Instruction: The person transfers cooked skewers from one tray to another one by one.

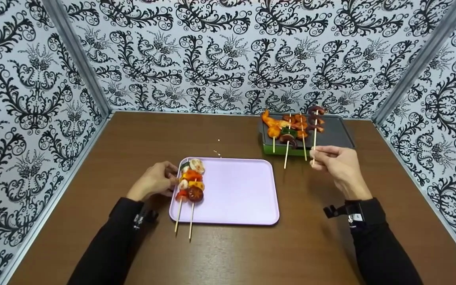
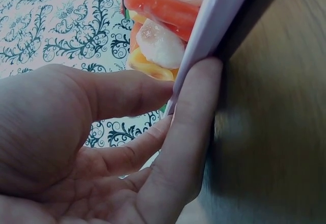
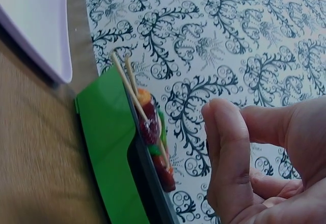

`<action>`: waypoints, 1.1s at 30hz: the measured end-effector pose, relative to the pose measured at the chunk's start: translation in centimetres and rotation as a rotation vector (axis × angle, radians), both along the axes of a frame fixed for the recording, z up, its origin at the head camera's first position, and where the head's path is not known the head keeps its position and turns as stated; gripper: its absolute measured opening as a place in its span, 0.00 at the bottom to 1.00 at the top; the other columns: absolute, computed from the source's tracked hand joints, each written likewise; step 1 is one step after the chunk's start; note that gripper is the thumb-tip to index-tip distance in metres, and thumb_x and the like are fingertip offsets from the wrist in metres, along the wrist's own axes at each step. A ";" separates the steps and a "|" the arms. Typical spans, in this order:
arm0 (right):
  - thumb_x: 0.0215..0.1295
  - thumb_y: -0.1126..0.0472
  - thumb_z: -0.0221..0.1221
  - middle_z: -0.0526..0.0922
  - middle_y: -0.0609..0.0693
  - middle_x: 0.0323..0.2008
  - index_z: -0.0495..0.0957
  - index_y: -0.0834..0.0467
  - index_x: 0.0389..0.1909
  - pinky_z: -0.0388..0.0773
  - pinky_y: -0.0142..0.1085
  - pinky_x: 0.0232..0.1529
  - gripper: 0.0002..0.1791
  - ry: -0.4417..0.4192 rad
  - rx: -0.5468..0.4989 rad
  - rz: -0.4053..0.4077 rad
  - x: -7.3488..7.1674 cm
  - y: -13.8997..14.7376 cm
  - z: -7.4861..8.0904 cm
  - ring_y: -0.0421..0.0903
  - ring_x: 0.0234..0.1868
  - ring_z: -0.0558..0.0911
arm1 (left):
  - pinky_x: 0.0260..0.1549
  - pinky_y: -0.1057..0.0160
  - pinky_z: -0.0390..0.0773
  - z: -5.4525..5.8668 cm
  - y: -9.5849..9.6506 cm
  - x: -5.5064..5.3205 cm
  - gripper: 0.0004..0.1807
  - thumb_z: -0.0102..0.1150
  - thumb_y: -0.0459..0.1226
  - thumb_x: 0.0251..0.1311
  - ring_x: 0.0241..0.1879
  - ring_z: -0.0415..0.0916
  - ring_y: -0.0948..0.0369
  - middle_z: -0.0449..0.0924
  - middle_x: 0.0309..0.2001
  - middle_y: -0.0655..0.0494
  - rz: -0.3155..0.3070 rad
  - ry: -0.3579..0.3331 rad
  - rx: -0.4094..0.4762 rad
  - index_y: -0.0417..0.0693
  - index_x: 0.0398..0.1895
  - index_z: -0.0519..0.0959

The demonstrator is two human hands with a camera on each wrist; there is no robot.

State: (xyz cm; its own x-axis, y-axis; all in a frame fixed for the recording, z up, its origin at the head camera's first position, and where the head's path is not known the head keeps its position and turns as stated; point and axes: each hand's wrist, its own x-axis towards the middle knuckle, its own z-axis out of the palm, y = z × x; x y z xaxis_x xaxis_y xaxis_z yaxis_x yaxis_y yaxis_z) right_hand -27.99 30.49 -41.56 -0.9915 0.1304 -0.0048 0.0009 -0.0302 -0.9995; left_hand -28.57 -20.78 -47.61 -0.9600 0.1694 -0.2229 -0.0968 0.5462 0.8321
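Note:
A lilac tray (image 1: 232,194) lies mid-table with two loaded skewers (image 1: 190,184) of vegetables and shrimp on its left side. My left hand (image 1: 172,180) pinches the tray's left rim (image 2: 214,25) between thumb and fingers, right beside the skewer food (image 2: 158,43). My right hand (image 1: 318,156) pinches the stick of a skewer with dark pieces (image 1: 315,118), whose upper end is over the dark grill plate (image 1: 337,134). In the right wrist view the right hand (image 3: 224,132) shows curled fingers; the held stick is hidden there.
Several more skewers (image 1: 289,128) lie on the grill plate, which sits on a green base (image 3: 112,147) at the back right, their sticks jutting over its front edge. Patterned walls (image 1: 228,55) enclose the brown table (image 1: 232,253) on three sides.

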 end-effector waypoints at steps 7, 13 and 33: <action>0.60 0.66 0.72 0.87 0.65 0.40 0.76 0.78 0.55 0.88 0.37 0.37 0.27 0.003 0.020 0.048 0.7 -1.3 0.4 0.48 0.30 0.88 | 0.30 0.55 0.89 0.0 0.0 0.0 0.21 0.62 0.28 0.63 0.36 0.83 0.51 0.75 0.42 0.40 0.003 -0.006 0.016 0.39 0.60 0.73; 0.60 0.66 0.72 0.87 0.64 0.39 0.76 0.79 0.54 0.88 0.39 0.36 0.27 0.021 0.039 0.093 1.4 -2.5 0.5 0.50 0.30 0.88 | 0.29 0.55 0.89 -0.1 0.1 -0.1 0.22 0.62 0.27 0.62 0.34 0.83 0.51 0.74 0.41 0.40 0.013 -0.015 0.033 0.38 0.60 0.73; 0.60 0.66 0.72 0.86 0.66 0.38 0.81 0.72 0.48 0.89 0.45 0.34 0.19 -0.009 0.128 0.230 3.2 -7.6 -0.3 0.55 0.30 0.87 | 0.28 0.55 0.89 -0.2 0.1 -0.1 0.20 0.63 0.30 0.64 0.31 0.84 0.52 0.76 0.41 0.40 0.010 -0.007 0.029 0.37 0.59 0.74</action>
